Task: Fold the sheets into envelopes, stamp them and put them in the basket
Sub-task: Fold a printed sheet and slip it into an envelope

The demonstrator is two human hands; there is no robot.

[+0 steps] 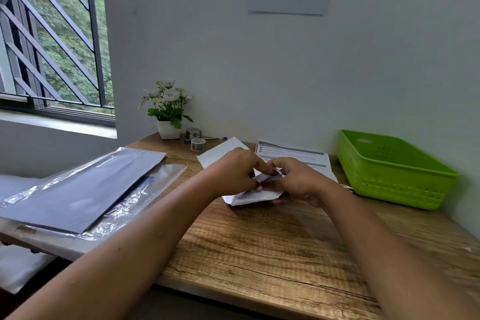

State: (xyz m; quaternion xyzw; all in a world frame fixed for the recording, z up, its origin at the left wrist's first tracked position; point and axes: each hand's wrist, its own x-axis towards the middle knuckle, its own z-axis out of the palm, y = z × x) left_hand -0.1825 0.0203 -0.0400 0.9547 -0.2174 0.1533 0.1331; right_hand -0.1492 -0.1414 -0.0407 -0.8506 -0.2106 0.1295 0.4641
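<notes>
- Both hands work one sheet [253, 196] at mid-desk [259, 247]: the left hand [235, 173] and right hand [298, 180] each pinch a flap at the top, fingertips nearly touching.
- Judging by the half-made shape, folding is the step in hand; stamping is not yet begun.
- Hold the lower edge flat on the desk, line up the flap corners, then press each crease firmly.
- More sheets [293, 157] lie behind the hands.
- Tape rolls [198, 144] stand near the plant [167, 109]; the basket [389, 171] sits at right, seemingly empty.

lime green perforated basket [394, 171], brown woodgrain table [259, 247], white sheet [220, 150], white flowers [167, 96]
</notes>
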